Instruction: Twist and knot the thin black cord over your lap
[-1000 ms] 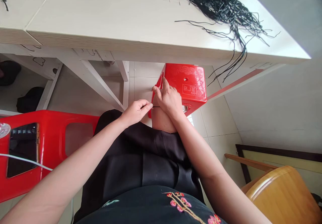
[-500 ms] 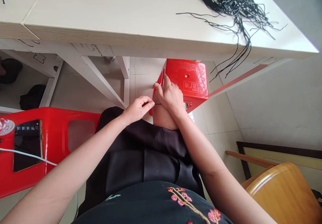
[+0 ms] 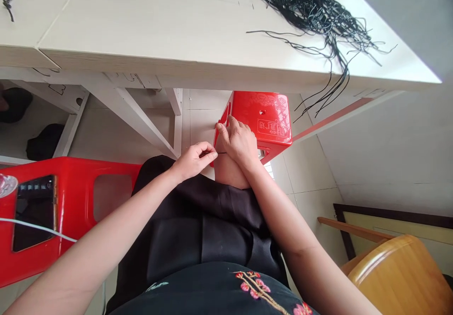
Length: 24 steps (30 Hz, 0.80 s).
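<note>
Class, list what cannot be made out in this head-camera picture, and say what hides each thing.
Head view:
The cord: too thin to judge; its ends vanish into the left hand and behind the right hand, whose grip is hidden by its own back.
The cord bundle: cut off by the top edge.
The phone screen: dark, nothing readable.
The far stool lettering: too small.

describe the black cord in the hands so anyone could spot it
Below the front edge of the pale table, beside the small red stool, the left hand and right hand meet over a knee. A short black cord runs between them, one single taut strand, unlike the tangled bundle of cords up on the table.
</note>
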Tool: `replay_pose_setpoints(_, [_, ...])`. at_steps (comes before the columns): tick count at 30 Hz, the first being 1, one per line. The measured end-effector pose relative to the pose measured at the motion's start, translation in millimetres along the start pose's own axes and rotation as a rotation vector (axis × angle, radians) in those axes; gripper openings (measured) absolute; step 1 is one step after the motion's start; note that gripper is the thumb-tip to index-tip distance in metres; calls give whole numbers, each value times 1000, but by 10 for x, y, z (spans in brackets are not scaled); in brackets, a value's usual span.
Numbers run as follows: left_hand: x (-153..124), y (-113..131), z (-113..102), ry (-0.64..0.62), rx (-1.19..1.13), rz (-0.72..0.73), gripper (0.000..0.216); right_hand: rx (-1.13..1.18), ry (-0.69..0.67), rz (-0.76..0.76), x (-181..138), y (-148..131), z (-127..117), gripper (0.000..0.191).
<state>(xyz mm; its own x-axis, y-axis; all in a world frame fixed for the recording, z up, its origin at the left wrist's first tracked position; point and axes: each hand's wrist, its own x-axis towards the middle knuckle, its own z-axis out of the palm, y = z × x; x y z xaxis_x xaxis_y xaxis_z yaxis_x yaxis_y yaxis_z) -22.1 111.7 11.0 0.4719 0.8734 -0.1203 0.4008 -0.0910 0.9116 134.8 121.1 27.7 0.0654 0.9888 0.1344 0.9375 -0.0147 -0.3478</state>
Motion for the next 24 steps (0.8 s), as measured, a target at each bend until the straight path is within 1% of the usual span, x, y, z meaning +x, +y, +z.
replay_pose_setpoints(3, [13,34,-6,27,50,10,26,1,8,0,1,6,7,63])
replay_pose_setpoints(7, [4,63,4,12,10,-29,28,4,8,8,0,4,5,61])
replay_pose_setpoints(12, [-14,61,35,-2,-96,-52,13,-18,-3,13,-8,-10,-19,59])
replay_pose_setpoints(16, [-6,48,55,9,-74,-61,10,-17,9,0,-17,-10,-30,57])
replay_pose_setpoints(24, [20,32,41,-20,-3,-14,19,-20,12,-9,-9,14,-24,53])
